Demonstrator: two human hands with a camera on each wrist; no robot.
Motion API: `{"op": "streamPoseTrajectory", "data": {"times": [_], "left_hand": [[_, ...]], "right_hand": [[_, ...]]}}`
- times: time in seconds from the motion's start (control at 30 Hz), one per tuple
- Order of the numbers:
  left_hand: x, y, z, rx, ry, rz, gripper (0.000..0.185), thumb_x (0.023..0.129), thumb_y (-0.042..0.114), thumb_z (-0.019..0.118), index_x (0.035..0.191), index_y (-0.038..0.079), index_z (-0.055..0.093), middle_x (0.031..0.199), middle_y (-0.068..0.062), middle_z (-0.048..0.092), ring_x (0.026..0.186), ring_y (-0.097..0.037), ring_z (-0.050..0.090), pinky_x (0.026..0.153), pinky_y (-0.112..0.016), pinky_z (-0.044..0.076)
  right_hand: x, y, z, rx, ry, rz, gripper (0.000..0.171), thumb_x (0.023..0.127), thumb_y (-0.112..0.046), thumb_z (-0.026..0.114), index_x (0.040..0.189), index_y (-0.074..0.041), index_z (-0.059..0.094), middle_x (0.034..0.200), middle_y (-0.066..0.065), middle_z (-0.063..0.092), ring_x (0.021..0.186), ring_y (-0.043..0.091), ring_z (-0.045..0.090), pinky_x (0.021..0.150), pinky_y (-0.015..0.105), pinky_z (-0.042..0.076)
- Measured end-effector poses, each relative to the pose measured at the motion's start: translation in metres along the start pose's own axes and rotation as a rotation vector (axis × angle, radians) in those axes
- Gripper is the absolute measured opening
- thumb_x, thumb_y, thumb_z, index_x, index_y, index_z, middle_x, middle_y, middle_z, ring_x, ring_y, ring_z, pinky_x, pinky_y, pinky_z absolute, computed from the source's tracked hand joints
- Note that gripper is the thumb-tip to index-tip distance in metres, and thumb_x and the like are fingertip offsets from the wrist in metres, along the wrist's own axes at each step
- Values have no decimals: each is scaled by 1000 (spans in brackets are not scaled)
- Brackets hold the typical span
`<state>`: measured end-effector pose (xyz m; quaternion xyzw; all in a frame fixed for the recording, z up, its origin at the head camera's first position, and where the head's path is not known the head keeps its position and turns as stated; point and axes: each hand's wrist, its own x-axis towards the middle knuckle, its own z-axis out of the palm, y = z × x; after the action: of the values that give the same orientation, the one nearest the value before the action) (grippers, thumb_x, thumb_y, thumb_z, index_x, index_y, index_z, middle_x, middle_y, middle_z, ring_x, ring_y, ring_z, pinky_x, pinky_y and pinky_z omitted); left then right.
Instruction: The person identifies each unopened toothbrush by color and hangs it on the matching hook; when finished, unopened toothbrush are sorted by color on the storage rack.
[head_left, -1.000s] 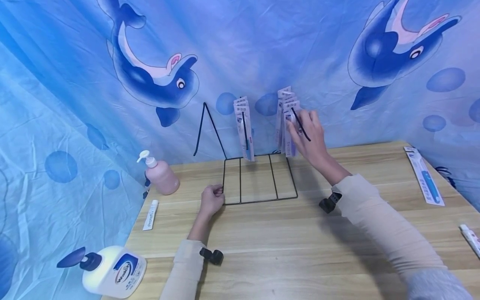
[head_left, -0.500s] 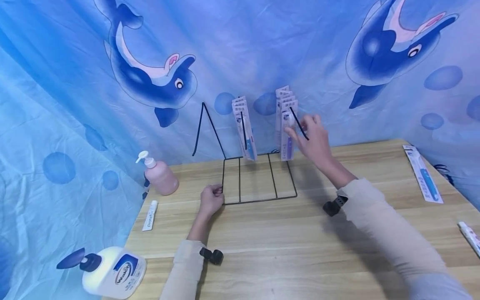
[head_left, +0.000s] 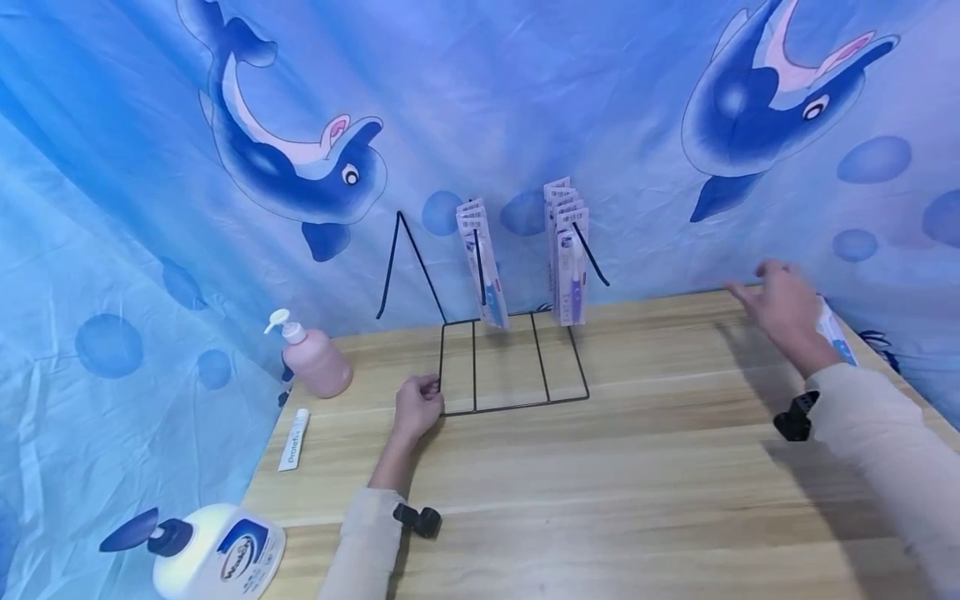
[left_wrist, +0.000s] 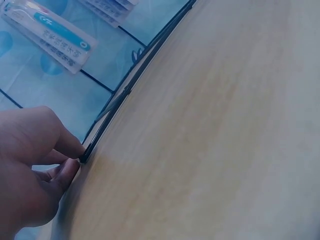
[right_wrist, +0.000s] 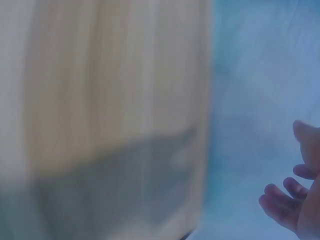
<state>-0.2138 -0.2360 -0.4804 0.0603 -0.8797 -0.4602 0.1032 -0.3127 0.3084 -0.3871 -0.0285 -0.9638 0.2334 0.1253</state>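
Observation:
My left hand point(head_left: 420, 407) pinches the near left corner of a black wire display rack point(head_left: 517, 406) standing on the table. Thumb and fingertips meet at that corner in the left wrist view. Packaged toothbrushes point(head_left: 486, 275) with a blue handle in front hang from the middle hook. On the right hook hangs another stack of packaged toothbrushes point(head_left: 572, 271), purple-handled in front. My right hand point(head_left: 787, 315) is in the air at the right, holding nothing, its fingers loosely spread. It partly covers a packaged blue toothbrush point(head_left: 836, 333) lying on the table.
At the left stand a pink pump bottle point(head_left: 318, 364) and, nearer, a white pump bottle point(head_left: 225, 554). A small white tube point(head_left: 294, 440) lies between them. The rack's left hook point(head_left: 388, 267) is bare. A dolphin-printed blue curtain point(head_left: 615, 100) hangs behind the table.
My right hand has let go of the toothbrush packs at the right hook and moved right, toward the toothbrush on the table. My left hand still pinches the rack's corner.

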Motion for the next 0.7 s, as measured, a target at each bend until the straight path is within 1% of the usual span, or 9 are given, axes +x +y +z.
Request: {"op": "streamPoseTrajectory", "data": {"times": [0.07, 0.13, 0.17, 0.27, 0.3, 0.37, 0.4, 0.57, 0.7], "left_hand": [[-1, 0, -2, 0, 7, 7, 43, 78, -12, 57, 120, -15, 62, 100, -20, 62, 91, -30, 62, 81, -37, 57], [-1, -1, -3, 1, 2, 9, 43, 78, -12, 56, 120, -15, 62, 100, -20, 62, 91, -30, 62, 80, -35, 58], [-1, 0, -2, 1, 0, 10, 43, 78, -12, 56, 120, -14, 62, 100, -20, 62, 91, -30, 62, 80, -34, 58], [-1, -1, -1, 1, -5, 10, 43, 78, -13, 56, 121, -14, 62, 101, -20, 62, 91, -30, 62, 81, -34, 58], [0, -1, -1, 3, -4, 10, 43, 78, -13, 56, 121, -14, 62, 101, -20, 62, 91, -29, 62, 80, -34, 57], [0, -2, -1, 3, 0, 13, 43, 78, -13, 56, 120, -14, 63, 100, -20, 62, 91, -29, 62, 81, -34, 58], [0, -3, -1, 1, -3, 13, 43, 78, -13, 56, 120, -14, 62, 100, -19, 62, 90, -29, 62, 80, -33, 58], [1, -4, 0, 0, -6, 10, 42, 78, -12, 58, 120, -14, 63, 98, -18, 62, 89, -28, 62, 79, -31, 58], [1, -3, 0, 0, -7, 14, 43, 78, -12, 57, 121, -14, 62, 99, -18, 61, 90, -28, 61, 79, -31, 57]], "right_hand": [[2, 31, -4, -42, -35, 51, 78, 98, -59, 43, 122, 15, 46, 111, 40, 49, 89, 55, 52, 62, 59, 45], [3, 61, -8, -75, -58, 102, 72, 99, -56, 42, 104, 15, 51, 90, 34, 54, 75, 50, 54, 53, 54, 45], [3, 73, -10, -90, -73, 128, 70, 100, -53, 42, 96, 16, 51, 85, 35, 53, 71, 50, 54, 50, 53, 44], [5, 99, -12, -136, -109, 238, 68, 101, -49, 39, 86, 17, 47, 83, 37, 46, 71, 51, 52, 50, 53, 45], [5, 104, -11, -148, -124, 275, 71, 101, -49, 38, 88, 20, 46, 86, 40, 45, 75, 55, 52, 53, 55, 46], [6, 110, -9, -166, -143, 334, 74, 102, -46, 35, 103, 28, 43, 102, 49, 40, 93, 62, 50, 63, 61, 48], [6, 113, -7, -175, -159, 358, 76, 102, -47, 33, 108, 29, 41, 107, 50, 40, 97, 62, 49, 67, 62, 49], [10, 126, -2, -204, -218, 368, 78, 101, -47, 31, 111, 30, 41, 108, 50, 45, 99, 62, 51, 70, 61, 50], [14, 130, -3, -216, -198, 342, 70, 99, -40, 37, 105, 30, 44, 101, 50, 47, 93, 61, 52, 67, 61, 49]]}}
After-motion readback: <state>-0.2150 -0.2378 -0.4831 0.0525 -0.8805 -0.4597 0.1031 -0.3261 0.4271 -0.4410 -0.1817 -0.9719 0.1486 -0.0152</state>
